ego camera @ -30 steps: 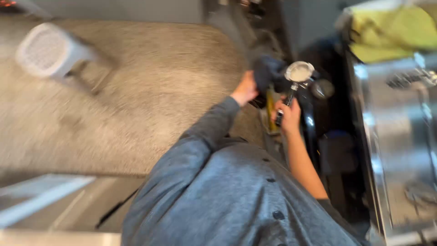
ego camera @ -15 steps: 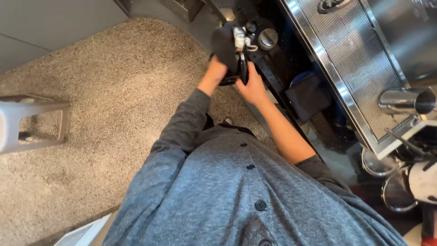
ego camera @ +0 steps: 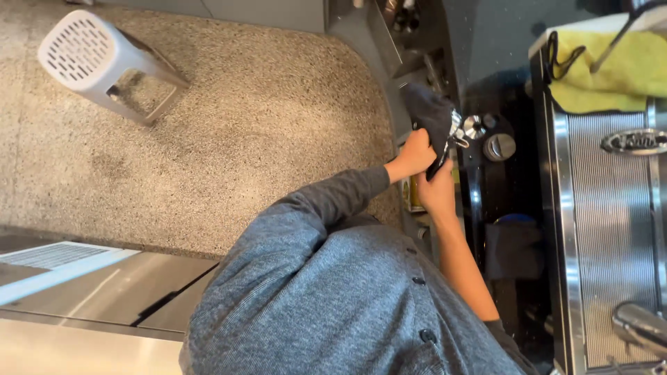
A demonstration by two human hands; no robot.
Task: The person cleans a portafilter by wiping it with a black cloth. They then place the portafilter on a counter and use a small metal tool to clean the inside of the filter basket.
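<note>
Fingers of both hands clasp the cloth-wrapped portafilter (ego camera: pixel 439 132) between them.

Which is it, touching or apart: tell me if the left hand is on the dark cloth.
Touching. The head view shows the left hand gripping the dark cloth, fingers closed on its lower edge with no gap, while the right hand holds the portafilter's black handle beside it.
</note>
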